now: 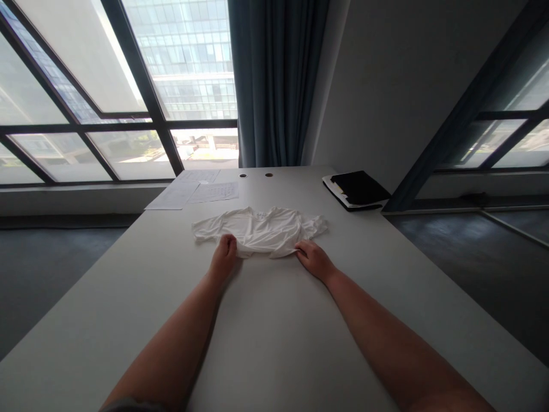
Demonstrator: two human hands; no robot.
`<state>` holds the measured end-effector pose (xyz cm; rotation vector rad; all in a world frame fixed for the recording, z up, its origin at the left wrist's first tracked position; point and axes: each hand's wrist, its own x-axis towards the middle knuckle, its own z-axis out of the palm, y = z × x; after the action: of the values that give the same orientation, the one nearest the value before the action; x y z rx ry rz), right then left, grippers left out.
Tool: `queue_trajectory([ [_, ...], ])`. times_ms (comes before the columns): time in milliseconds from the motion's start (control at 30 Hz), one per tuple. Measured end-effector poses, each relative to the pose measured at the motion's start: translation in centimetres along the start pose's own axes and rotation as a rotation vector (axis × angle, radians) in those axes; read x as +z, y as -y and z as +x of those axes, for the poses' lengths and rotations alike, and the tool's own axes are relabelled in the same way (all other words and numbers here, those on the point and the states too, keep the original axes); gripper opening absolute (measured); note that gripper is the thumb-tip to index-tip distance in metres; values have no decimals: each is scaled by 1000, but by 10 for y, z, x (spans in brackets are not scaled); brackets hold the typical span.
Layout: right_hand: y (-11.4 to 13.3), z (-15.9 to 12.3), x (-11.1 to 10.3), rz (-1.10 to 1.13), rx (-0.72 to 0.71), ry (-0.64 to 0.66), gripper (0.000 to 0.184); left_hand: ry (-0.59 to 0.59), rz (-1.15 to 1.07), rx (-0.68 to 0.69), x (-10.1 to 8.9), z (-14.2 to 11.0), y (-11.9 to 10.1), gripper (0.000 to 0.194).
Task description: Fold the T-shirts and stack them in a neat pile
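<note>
Logged from my remote station, with 12 o'clock at the table's far end.

Item: white T-shirt [259, 232], crumpled, lying mid-table at 12 o'clock from my hands. Item: left hand [223, 256], curled shut, gathering the shirt's near edge. Item: right hand [315, 259], fingers and thumb closed in a pinch on the hem.

Item: white table [274, 343], running ahead. Item: loose printed papers [213, 192], at 11 o'clock beyond the shirt. Item: black folder [355, 189], at 1 o'clock, white pages showing beneath. Item: two round desk holes [256, 175], at the far edge. Item: blue-grey curtain [274, 74], at 12 o'clock. Item: dark-framed windows [189, 57], at 11 o'clock, with a second bank [506, 137] at 2 o'clock.
</note>
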<state>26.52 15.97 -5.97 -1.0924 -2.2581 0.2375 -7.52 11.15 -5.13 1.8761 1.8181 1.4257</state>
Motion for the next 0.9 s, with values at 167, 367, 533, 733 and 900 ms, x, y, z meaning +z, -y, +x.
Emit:
queue_trajectory([
  [167,7,-12,-15,197,96,-219,25,-14,171,174,-8,-1,-9,17],
  [367,14,-21,-14,310,180,-247,24,493,330,503,6,-10,-21,23],
  [533,11,-19,-19,285,141,-299,16,529,328,340,1,-2,9,40],
  [733,20,-18,-33,393,-8,-224,12,558,237,360,-5,4,16,24],
  [900,33,-17,-35,457,-118,134,13,349,140,179,-7,6,2,26],
])
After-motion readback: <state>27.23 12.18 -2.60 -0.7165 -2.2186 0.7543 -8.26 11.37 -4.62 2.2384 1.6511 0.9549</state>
